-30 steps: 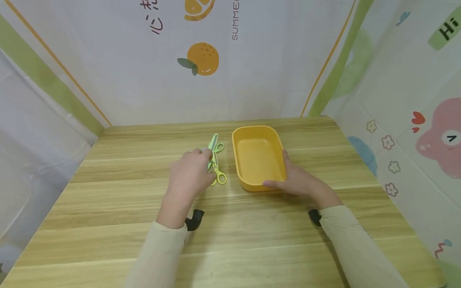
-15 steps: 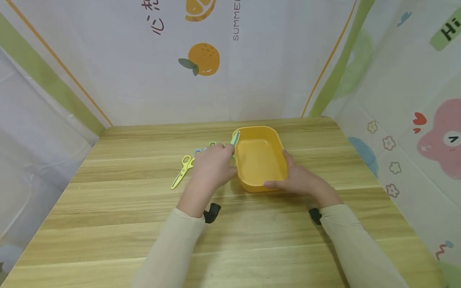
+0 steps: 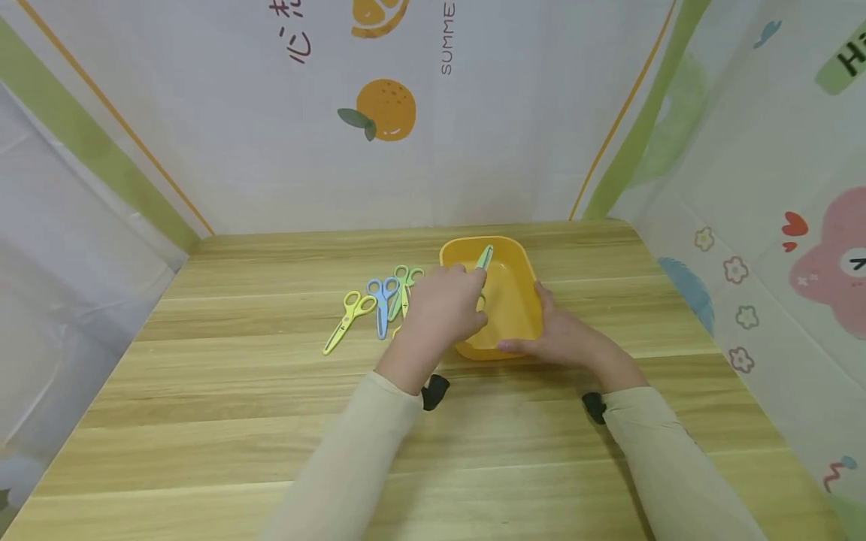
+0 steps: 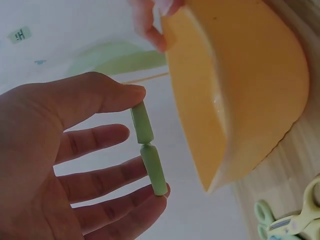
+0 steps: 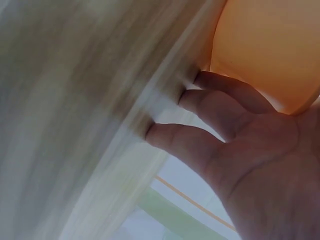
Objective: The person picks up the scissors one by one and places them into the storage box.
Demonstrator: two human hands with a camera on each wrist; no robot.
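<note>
My left hand (image 3: 440, 304) pinches a pair of green scissors (image 3: 485, 257) over the yellow plastic bin (image 3: 463, 245), blades pointing away from me. In the left wrist view, thumb and fingertips press the ends of the green handles (image 4: 142, 122), seen edge-on beside the bin's rim. My right hand (image 3: 568, 338) holds the bin at its near right corner, thumb over the near rim. Three of its fingers (image 5: 185, 140) reach down to the table in the right wrist view. Left of the bin lie yellow scissors (image 3: 349, 319), blue scissors (image 3: 382, 304) and green scissors (image 3: 399, 300).
Another yellow pair (image 3: 405, 300) overlaps the green one, partly hidden by my left hand. The wood-grain table (image 3: 223, 376) is bordered by a printed white curtain (image 3: 507, 135) behind and at the sides. Black wrist-worn pieces show at both sleeves.
My left hand has picked up green scissors from the pile and carried them right, over the bin. The scissors left on the table have come into view. My right hand stays at the bin.
</note>
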